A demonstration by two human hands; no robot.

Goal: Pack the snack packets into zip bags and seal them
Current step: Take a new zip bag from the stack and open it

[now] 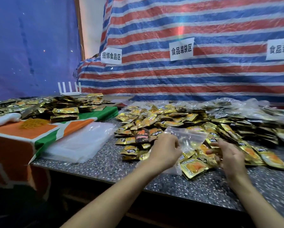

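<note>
Zip bag (189, 137), clear, above snack packets (171, 122).
Left hand (165, 150) fingers pinch its 9 o'clock edge; right hand (229, 157) fingers blurred, grip cannot be told.

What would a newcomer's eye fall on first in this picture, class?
The big heap of shiny gold foil snack packets sprawls across the speckled grey stone table. Behind it hangs a red, white and blue striped plastic tarpaulin. In front, the left hand holds a clear plastic zip bag.
</note>
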